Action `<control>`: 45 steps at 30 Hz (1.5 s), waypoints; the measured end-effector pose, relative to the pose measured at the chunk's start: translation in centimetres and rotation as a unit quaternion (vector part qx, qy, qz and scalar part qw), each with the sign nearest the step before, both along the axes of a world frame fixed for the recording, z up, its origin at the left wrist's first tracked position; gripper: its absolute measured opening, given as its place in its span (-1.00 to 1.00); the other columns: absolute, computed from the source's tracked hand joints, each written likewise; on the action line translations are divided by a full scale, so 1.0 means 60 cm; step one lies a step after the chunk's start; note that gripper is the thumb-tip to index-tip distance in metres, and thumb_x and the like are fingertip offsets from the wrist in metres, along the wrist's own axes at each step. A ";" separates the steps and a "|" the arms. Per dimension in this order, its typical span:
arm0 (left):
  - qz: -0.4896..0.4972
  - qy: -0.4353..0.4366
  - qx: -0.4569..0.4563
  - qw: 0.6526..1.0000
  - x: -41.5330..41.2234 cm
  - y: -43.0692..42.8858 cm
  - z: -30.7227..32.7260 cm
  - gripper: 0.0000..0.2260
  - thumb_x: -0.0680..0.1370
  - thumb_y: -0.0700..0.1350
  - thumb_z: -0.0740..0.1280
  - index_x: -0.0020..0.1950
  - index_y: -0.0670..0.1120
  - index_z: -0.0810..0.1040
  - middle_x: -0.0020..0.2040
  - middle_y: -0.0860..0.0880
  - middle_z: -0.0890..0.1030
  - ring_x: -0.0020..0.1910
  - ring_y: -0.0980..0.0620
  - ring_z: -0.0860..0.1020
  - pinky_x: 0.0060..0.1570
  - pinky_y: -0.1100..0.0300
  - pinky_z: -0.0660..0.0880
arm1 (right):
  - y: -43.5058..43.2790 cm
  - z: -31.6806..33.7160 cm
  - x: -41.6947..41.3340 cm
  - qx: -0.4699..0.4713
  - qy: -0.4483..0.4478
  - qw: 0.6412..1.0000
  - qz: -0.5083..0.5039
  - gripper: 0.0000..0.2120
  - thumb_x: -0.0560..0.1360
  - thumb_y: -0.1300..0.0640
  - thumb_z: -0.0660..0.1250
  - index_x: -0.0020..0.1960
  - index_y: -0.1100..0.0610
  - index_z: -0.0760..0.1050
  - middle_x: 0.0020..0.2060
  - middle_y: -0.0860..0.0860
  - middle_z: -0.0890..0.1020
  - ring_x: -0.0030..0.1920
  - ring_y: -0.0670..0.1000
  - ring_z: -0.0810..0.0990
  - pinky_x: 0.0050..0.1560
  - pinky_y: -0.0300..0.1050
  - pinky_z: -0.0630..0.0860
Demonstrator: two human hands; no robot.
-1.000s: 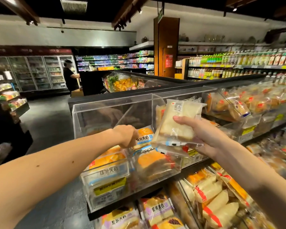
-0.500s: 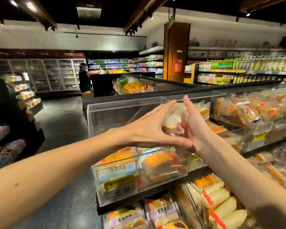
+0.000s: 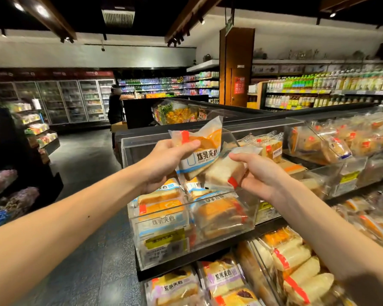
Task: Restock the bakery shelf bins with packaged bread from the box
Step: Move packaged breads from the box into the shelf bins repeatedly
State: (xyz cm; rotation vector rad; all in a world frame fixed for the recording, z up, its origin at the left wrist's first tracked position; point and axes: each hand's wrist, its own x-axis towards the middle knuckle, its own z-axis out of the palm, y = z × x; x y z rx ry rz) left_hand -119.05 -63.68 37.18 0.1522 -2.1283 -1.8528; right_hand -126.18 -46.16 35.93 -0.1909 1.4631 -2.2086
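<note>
Thumb pressed across its front, the left hand (image 3: pixel 164 164) grips an orange-labelled bread packet (image 3: pixel 205 154). The right hand (image 3: pixel 259 175) pinches a white bread packet (image 3: pixel 222 173) that touches it. Both packets are held above the clear shelf bin (image 3: pixel 139 151), over the packets stacked in it.

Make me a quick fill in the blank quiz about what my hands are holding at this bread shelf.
1. The left hand grips a printed bread pack picturing ____ slices.
2. The right hand holds a white bread pack sealed with a ____ sticker.
3. The price label on the clear bin below is ____.
Missing words: orange; red; yellow.
</note>
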 end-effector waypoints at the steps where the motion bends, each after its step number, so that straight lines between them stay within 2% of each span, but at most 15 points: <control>1: 0.009 -0.004 -0.014 1.000 0.003 -0.009 -0.002 -0.74 0.57 -0.07 0.38 0.19 -0.18 0.64 0.07 -0.04 0.71 0.12 0.08 0.65 0.04 0.27 0.57 | -0.001 -0.002 -0.001 0.011 0.002 1.000 -0.009 -0.83 0.57 0.34 0.30 0.16 0.27 0.48 0.08 0.29 0.65 0.08 0.20 0.66 -0.09 0.09 0.63; 5: 0.065 -0.011 -0.095 0.993 0.014 -0.040 -0.009 -0.80 0.51 -0.12 0.47 0.12 -0.09 0.65 0.00 -0.07 0.72 0.09 -0.05 0.67 0.18 -0.03 0.58 | -0.003 -0.013 -0.009 0.028 0.014 0.999 -0.023 -0.58 0.53 0.39 0.32 0.37 0.25 0.36 0.10 0.27 0.64 0.07 0.20 0.68 -0.11 0.12 0.65; 10: 0.103 -0.030 -0.275 0.955 0.030 -0.070 -0.022 -0.76 0.43 -0.12 0.56 0.02 0.06 0.62 -0.14 0.05 0.69 -0.15 0.11 0.65 -0.18 0.17 0.56 | 0.006 -0.020 -0.021 0.044 0.034 0.997 -0.061 -0.62 0.53 0.37 0.34 0.30 0.15 0.37 0.13 0.21 0.61 0.04 0.15 0.67 -0.29 0.02 0.64; 13: 0.073 -0.099 -0.265 0.956 0.037 -0.076 -0.040 -0.81 0.41 -0.12 0.58 -0.04 -0.03 0.65 -0.19 0.01 0.72 -0.18 0.06 0.67 -0.29 0.24 0.51 | 0.007 -0.021 -0.022 0.052 0.044 0.996 -0.056 -0.70 0.54 0.39 0.33 0.21 0.17 0.40 0.11 0.24 0.62 0.02 0.15 0.66 -0.19 0.06 0.63; 17: 0.066 -0.174 -0.335 0.924 0.031 -0.073 -0.033 -0.79 0.38 -0.14 0.60 -0.10 -0.16 0.64 -0.24 -0.10 0.70 -0.38 0.08 0.61 -0.47 0.25 0.46 | 0.003 -0.017 -0.021 0.062 0.058 0.996 -0.041 -0.71 0.54 0.39 0.33 0.21 0.20 0.39 0.04 0.21 0.63 -0.07 0.10 0.67 -0.34 -0.04 0.65; 24: 0.050 -0.282 -0.688 0.666 0.019 -0.068 -0.040 -0.74 0.46 -0.16 0.51 0.10 -0.12 0.55 0.03 -0.08 0.63 -0.04 -0.09 0.61 -0.03 0.06 0.58 | -0.005 -0.006 -0.019 0.081 0.110 0.991 -0.008 -0.68 0.54 0.35 0.35 0.22 0.13 0.38 -0.01 0.06 0.60 -0.08 0.01 0.62 -0.31 -0.10 0.60; 29: 0.047 -0.284 -0.756 0.587 0.017 -0.059 -0.054 -0.74 0.56 -0.32 0.28 0.22 -0.13 0.51 0.16 -0.11 0.58 0.08 -0.15 0.59 -0.08 0.07 0.50 | -0.008 -0.010 -0.021 0.101 0.194 0.976 -0.006 -0.66 0.55 0.32 0.36 0.21 0.05 0.34 0.01 -0.02 0.57 -0.03 -0.04 0.61 -0.32 -0.17 0.62; 31: 0.046 -0.235 -0.755 0.611 0.014 -0.066 -0.058 -0.60 0.55 -0.35 0.26 0.36 -0.06 0.46 0.23 -0.11 0.56 0.19 -0.16 0.57 -0.05 0.05 0.49 | -0.010 -0.013 -0.024 0.118 0.245 0.962 -0.024 -0.62 0.54 0.31 0.38 0.22 0.02 0.33 0.02 -0.06 0.56 0.04 -0.04 0.60 -0.21 -0.11 0.64; 34: -0.036 -0.164 -0.671 0.722 0.010 -0.076 -0.057 -0.58 0.59 -0.25 0.27 0.43 0.04 0.45 0.30 -0.04 0.56 0.23 -0.06 0.53 0.18 0.09 0.47 | -0.014 -0.020 -0.032 0.143 0.328 0.932 -0.056 -0.55 0.51 0.31 0.42 0.28 0.03 0.33 0.09 -0.06 0.57 0.11 -0.06 0.58 -0.03 -0.06 0.65; 38: -0.129 -0.224 -0.658 0.708 0.004 -0.089 -0.077 -0.41 0.48 -0.33 0.20 0.40 0.20 0.49 0.27 -0.01 0.60 0.19 -0.09 0.57 0.20 0.02 0.52 | -0.019 -0.036 -0.038 0.184 0.487 0.851 -0.068 -0.48 0.51 0.31 0.42 0.37 0.02 0.33 0.02 -0.11 0.55 0.00 -0.16 0.55 -0.16 -0.39 0.55; 40: -0.111 -0.220 -0.657 0.713 -0.001 -0.090 -0.073 -0.47 0.51 -0.28 0.22 0.36 0.21 0.51 0.24 -0.01 0.61 0.15 -0.06 0.59 0.13 0.05 0.55 | -0.019 -0.043 -0.038 0.216 0.589 0.776 -0.072 -0.46 0.51 0.30 0.41 0.39 0.00 0.31 0.02 -0.13 0.56 -0.02 -0.13 0.57 -0.09 -0.31 0.54; 41: -0.084 -0.197 -0.624 0.751 -0.006 -0.087 -0.066 -0.60 0.58 -0.20 0.25 0.34 0.16 0.54 0.21 -0.02 0.62 0.12 -0.04 0.61 0.08 0.08 0.56 | -0.019 -0.048 -0.040 0.232 0.636 0.733 -0.067 -0.43 0.50 0.31 0.41 0.40 0.00 0.28 0.07 -0.07 0.59 -0.02 -0.07 0.59 -0.03 -0.16 0.56; 43: -0.039 -0.151 -0.388 0.909 -0.007 -0.068 -0.041 -0.70 0.67 0.07 0.19 0.26 -0.04 0.58 0.10 -0.10 0.64 -0.03 -0.03 0.62 -0.11 0.08 0.61 | -0.019 -0.058 -0.044 0.260 0.714 0.648 -0.051 -0.31 0.44 0.39 0.43 0.43 0.00 0.21 0.16 0.13 0.62 0.04 0.12 0.63 0.01 0.07 0.58; 44: -0.045 -0.152 -0.205 0.966 -0.005 -0.060 -0.025 -0.51 0.67 0.21 0.08 0.21 -0.15 0.58 0.03 -0.17 0.63 -0.13 -0.06 0.62 -0.22 0.08 0.62 | -0.021 -0.064 -0.046 0.269 0.746 0.608 -0.046 -0.25 0.41 0.44 0.44 0.43 0.01 0.19 0.21 0.19 0.60 0.09 0.17 0.62 0.08 0.05 0.57; 45: -0.073 -0.156 -0.046 0.984 -0.004 -0.058 -0.013 -0.34 0.64 0.32 -0.02 0.17 -0.22 0.57 -0.03 -0.21 0.61 -0.20 -0.09 0.61 -0.30 0.10 0.61 | -0.023 -0.069 -0.047 0.271 0.774 0.570 -0.049 -0.22 0.37 0.48 0.44 0.44 0.05 0.20 0.24 0.22 0.59 0.15 0.17 0.59 0.16 -0.05 0.50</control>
